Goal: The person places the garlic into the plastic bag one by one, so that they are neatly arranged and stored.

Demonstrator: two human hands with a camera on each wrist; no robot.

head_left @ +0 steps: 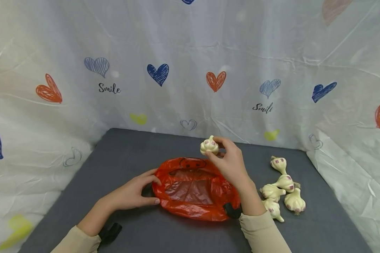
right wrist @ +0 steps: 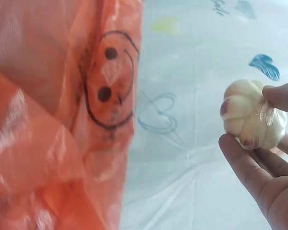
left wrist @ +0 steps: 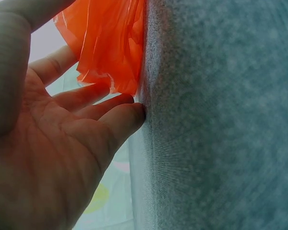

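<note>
A red-orange plastic bag (head_left: 193, 211) lies spread on the table with its wide mouth facing up. My right hand (head_left: 229, 163) pinches a garlic bulb (head_left: 209, 146) between thumb and fingers, raised above the bag's far right side. In the right wrist view the bulb (right wrist: 252, 115) appears beside the bag (right wrist: 101, 158), apart from it. My left hand (head_left: 136, 191) rests at the bag's left edge, thumb and index fingertips spaced apart at the rim. The left wrist view shows its loosely bent fingers (left wrist: 81, 98) against the bag's side (left wrist: 108, 43), low by the table.
Several more garlic bulbs (head_left: 285, 182) lie clustered on the dark grey table (head_left: 130, 151) to the right of my right forearm. A whitish curtain (head_left: 183, 98) printed with hearts surrounds the table at the back and sides. A black strap (head_left: 232, 211) hangs at the right wrist.
</note>
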